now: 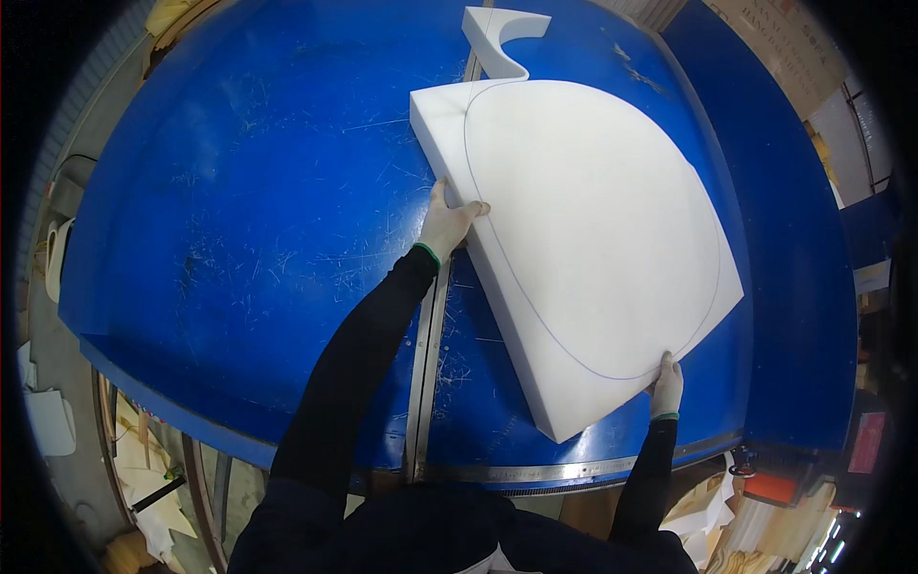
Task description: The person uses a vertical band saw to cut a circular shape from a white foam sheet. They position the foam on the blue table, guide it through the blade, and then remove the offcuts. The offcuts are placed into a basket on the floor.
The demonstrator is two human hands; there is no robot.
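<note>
Location of thick white foam block with one curved side: flat on the broad, glossy blue worktop, right of centre, one corner pointing toward the near edge. On upper face of block: thin blue curved outline, inset from the long left edge and from the near and right-hand corners.

Left hand in pale glove with green cuff: at the long left edge of block. Thumb on upper face; fingers against the side face, one stretched forward along it. Holding the edge between thumb and fingers.

Right hand in pale glove with green cuff: at the near right edge of block. Thumb on top, just beside the outline; fingers mostly hidden behind the edge. Pinching the edge from above and outside; unable to tell exact placement of hidden fingers.

Beyond far edge of block: curling white foam strip, end close against the block; unable to tell whether joined. Running lengthwise through worktop, partly beneath block: narrow silver metal strip. Along near edge of worktop: silver graduated metal rule.
</note>
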